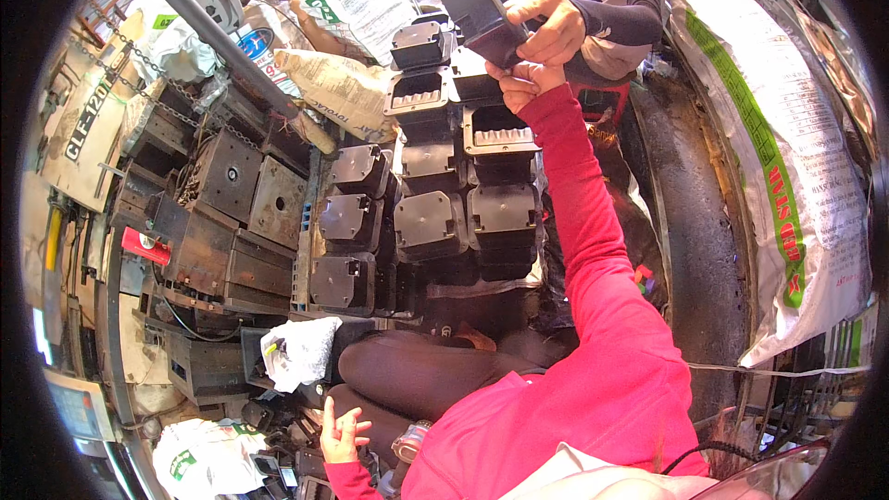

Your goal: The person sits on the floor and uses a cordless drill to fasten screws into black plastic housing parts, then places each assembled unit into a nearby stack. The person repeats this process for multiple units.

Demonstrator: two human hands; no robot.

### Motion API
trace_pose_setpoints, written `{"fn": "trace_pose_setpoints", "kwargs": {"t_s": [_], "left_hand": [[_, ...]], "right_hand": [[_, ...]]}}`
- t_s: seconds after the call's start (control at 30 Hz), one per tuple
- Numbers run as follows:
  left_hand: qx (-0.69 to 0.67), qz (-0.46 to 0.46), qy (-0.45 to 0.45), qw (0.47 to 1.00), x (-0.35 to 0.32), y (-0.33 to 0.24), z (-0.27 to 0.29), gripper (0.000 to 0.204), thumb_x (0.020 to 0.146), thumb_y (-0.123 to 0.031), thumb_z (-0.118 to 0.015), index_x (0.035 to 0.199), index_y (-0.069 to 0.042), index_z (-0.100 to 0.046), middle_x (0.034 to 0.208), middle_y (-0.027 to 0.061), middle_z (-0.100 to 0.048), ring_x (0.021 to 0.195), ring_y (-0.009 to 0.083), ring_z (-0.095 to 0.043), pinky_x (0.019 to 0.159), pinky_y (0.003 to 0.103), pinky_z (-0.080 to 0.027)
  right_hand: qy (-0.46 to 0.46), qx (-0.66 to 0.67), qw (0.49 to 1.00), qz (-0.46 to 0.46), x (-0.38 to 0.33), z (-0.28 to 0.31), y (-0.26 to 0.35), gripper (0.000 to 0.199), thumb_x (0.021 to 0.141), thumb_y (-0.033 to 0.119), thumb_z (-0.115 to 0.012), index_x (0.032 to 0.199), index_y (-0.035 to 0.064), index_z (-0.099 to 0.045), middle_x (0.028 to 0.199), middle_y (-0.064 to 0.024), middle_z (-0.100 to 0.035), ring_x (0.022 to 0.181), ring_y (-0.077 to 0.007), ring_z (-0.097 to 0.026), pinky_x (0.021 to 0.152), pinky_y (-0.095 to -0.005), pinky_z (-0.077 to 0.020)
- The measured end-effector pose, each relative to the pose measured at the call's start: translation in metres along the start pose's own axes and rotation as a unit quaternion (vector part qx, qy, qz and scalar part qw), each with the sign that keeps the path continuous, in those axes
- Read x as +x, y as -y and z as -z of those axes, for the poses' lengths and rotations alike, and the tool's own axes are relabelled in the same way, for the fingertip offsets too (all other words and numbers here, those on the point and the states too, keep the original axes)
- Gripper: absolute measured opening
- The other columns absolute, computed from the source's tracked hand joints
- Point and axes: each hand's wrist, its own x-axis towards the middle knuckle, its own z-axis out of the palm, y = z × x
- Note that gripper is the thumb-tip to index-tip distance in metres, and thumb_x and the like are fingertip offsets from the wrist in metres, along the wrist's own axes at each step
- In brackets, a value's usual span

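Observation:
My right arm, in a red sleeve, reaches far forward. My right hand (526, 83) is closed at the lower corner of a black plastic box (480, 20), its fingers curled. A co-worker's hand (553, 26) grips the same box from the right, just above mine. The box is tilted and held up above the stacks. Low on the left, my left hand (341, 432) is empty, its fingers spread, near my knee and a wristwatch-like round metal thing (410, 441). Several black plastic boxes (431, 224) stand stacked in columns before me, most with flat tops facing up.
Dark metal mould blocks (231, 171) and chains line the left. A white cloth (301, 352) lies beside my leg. Large white sacks (778, 167) lean at the right, next to a dark curved beam (699, 222). A brown paper sack (338, 93) lies behind the stacks. A grey pole (213, 28) slants across the upper left.

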Motion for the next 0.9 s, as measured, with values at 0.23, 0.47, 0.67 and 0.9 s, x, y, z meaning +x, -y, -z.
{"fn": "trace_pose_setpoints", "kwargs": {"t_s": [0.23, 0.47, 0.67, 0.9], "left_hand": [[0.008, -0.006, 0.014, 1.0, 0.003, 0.007, 0.0, 0.069, 0.092, -0.021, -0.061, 0.148, -0.009, -0.022, 0.107, 0.0158, -0.065, 0.075, 0.0196, -0.069, 0.05, 0.025, -0.054], [0.013, -0.01, 0.019, 1.0, 0.004, 0.013, -0.001, 0.069, 0.092, -0.019, -0.061, 0.148, -0.006, -0.022, 0.106, 0.0153, -0.066, 0.075, 0.0188, -0.068, 0.051, 0.024, -0.053], [0.026, 0.016, 0.017, 0.999, 0.003, 0.013, -0.005, 0.067, 0.092, -0.02, -0.06, 0.147, -0.006, -0.025, 0.106, 0.0142, -0.066, 0.077, 0.0176, -0.068, 0.052, 0.023, -0.052], [-0.072, -0.047, 0.071, 0.994, -0.014, 0.0, -0.012, 0.061, 0.094, -0.032, -0.056, 0.145, -0.007, -0.033, 0.121, 0.0161, -0.06, 0.093, 0.0191, -0.066, 0.069, 0.026, -0.052]], "right_hand": [[0.129, 0.032, 0.991, -0.033, 0.003, 0.0, 0.0, 0.066, 0.09, 0.05, -0.046, 0.116, -0.0106, -0.047, 0.107, -0.0239, -0.061, 0.038, -0.0039, -0.033, 0.032, -0.0189, -0.0244], [0.044, -0.009, 0.999, -0.025, -0.008, -0.027, -0.002, 0.075, 0.085, 0.058, -0.049, 0.122, -0.0079, -0.049, 0.106, -0.0246, -0.062, 0.038, -0.004, -0.033, 0.032, -0.0179, -0.0251], [0.051, -0.065, 0.996, -0.033, -0.028, -0.049, -0.048, 0.064, 0.091, 0.055, -0.04, 0.129, 0.0043, -0.05, 0.11, -0.0306, -0.06, 0.038, -0.0033, -0.029, 0.034, -0.016, -0.0259], [0.055, -0.248, 0.956, -0.15, -0.09, -0.063, -0.231, 0.057, 0.086, 0.056, -0.046, 0.109, 0.0054, -0.06, 0.059, -0.0011, -0.053, 0.037, -0.0072, -0.029, 0.035, -0.0214, -0.0247]]}}
